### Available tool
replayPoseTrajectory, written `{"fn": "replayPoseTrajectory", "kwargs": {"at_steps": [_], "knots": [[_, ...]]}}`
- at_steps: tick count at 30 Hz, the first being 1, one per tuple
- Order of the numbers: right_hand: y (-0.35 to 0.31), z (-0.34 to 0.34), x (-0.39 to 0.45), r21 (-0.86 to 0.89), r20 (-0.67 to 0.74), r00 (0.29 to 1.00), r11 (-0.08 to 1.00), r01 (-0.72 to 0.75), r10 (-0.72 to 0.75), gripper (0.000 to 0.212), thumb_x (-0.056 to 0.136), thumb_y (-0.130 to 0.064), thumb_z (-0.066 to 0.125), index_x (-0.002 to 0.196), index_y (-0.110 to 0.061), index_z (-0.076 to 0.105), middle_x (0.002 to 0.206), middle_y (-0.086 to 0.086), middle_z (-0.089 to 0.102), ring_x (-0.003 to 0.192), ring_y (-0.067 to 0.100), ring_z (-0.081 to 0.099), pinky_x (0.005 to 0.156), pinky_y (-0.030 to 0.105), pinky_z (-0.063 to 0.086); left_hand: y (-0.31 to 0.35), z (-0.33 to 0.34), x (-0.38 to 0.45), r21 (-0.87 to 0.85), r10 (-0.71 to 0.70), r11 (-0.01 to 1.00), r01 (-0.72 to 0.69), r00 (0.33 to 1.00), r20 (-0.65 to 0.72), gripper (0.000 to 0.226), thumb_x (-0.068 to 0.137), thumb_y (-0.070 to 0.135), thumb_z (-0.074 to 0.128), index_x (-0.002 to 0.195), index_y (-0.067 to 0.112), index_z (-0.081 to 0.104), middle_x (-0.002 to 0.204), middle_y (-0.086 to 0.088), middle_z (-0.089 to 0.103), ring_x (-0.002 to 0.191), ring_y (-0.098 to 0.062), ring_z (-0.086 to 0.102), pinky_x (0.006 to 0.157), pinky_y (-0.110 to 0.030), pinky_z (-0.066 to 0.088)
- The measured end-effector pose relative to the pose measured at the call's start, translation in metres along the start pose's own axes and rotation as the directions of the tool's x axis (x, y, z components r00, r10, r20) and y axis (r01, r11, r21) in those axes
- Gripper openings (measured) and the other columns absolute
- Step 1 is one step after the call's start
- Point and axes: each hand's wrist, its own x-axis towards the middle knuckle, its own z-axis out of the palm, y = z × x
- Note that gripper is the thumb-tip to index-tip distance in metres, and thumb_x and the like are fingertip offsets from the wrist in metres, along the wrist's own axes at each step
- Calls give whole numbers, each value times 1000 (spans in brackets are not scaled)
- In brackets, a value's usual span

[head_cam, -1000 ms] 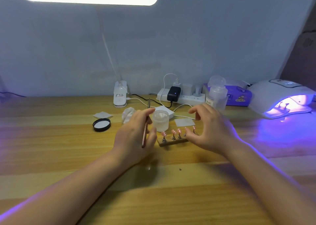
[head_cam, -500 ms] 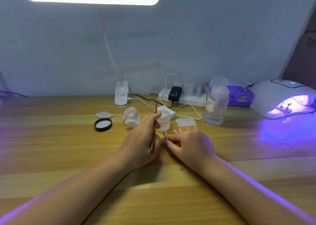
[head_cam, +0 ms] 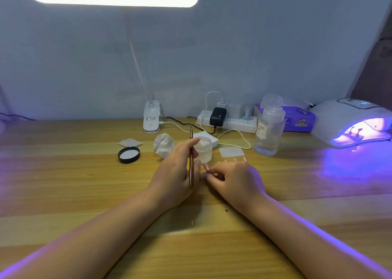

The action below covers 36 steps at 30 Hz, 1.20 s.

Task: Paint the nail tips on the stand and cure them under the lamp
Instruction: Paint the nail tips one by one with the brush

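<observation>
Change: right hand [head_cam: 237,179], raised and spread above the nail-tip stand [head_cam: 214,173] 1 second ago, now lies over it, fingers curled on its near end.
Left grip: left hand [head_cam: 178,172] pinches the brush [head_cam: 191,162] upright beside the gel jar [head_cam: 205,149].
Stand: on the counter [head_cam: 63,193], mostly hidden; pink nail tips [head_cam: 206,167] peek out.
Meaning: likely steadying or lifting it toward the lit curing lamp [head_cam: 352,121].

Bare table [head_cam: 63,193] lies left; jar [head_cam: 204,149], bottle [head_cam: 268,128] crowd behind, perhaps touching hands.

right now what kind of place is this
Probably a home nail-art desk: a lit curing lamp, pink nail tips on a stand, and a pump bottle labelled NAIL on a wooden table.
</observation>
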Motion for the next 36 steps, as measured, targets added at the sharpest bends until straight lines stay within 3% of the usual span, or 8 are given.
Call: {"fn": "replayPoseTrajectory", "kwargs": {"at_steps": [5, 13, 19, 23, 28, 32, 36], "knots": [[-3, 0, -1, -25, -19, 1000, 1000, 19, -20, 30, 92, -48, 49, 96, -29, 72, 86, -5, 70, 84, 17, 60, 69, 32, 49, 0, -3, 1, -18, 4, 1000, -5, 998, -67, 46, 91, 23, 50, 133, 4, 48, 102, -2, 57, 95, -11, 52, 86, -8, 35], [-1, -6, -4, -17, -20, 999, 999, 38, -38, 27, 92, -46, 51, 99, -28, 70, 90, -9, 70, 84, 11, 62, 69, 33, 52, -3, -7, 3, -98, -6, 995, -15, 978, -210, 25, 96, 29, 48, 110, 14, 62, 91, 24, 51, 84, 4, 52, 74, -7, 38], [2, -5, -4, 125, -70, 996, 991, -40, 49, 9, 84, -32, 65, 90, -29, 71, 83, -12, 71, 83, 6, 65, 71, 32, 53, -3, -10, 6, -233, -103, 971, 44, 964, -246, 23, 92, 17, 51, 112, 24, 62, 80, 11, 61, 75, -9, 60, 66, -21, 48], [4, -4, -2, 291, -101, 991, 955, -59, 92, 7, 79, -22, 71, 80, -29, 71, 76, -16, 70, 77, -1, 64, 72, 28, 53, -1, -15, 14, -369, -224, 921, 125, 945, -239, 14, 85, 18, 56, 95, 24, 65, 76, -2, 67, 73, -24, 64, 66, -42, 54], [5, -3, 0, 339, -67, 995, 939, -51, 79, 5, 81, -26, 71, 82, -30, 73, 74, -18, 68, 69, 0, 58, 67, 27, 51, -2, -29, 35, -413, -317, 888, 203, 920, -230, 19, 90, 10, 57, 82, 24, 68, 63, 6, 69, 60, -8, 65, 52, -13, 46], [6, -4, 0, 270, -62, 995, 961, -57, 76, 4, 82, -30, 69, 80, -33, 71, 70, -23, 65, 67, 2, 57, 66, 27, 50, -4, -35, 52, -352, -335, 901, 252, 921, -197, 18, 95, 12, 55, 81, 19, 66, 58, 5, 66, 56, -5, 63, 52, -11, 44], [10, -4, 1, 239, -67, 994, 968, -70, 89, 5, 80, -27, 68, 81, -30, 72, 70, -16, 67, 71, 6, 60, 66, 29, 51, -3, -32, 67, -256, -364, 909, 330, 926, -96, 15, 93, 12, 55, 80, 18, 60, 65, 1, 67, 54, 3, 61, 50, -8, 43]]}}
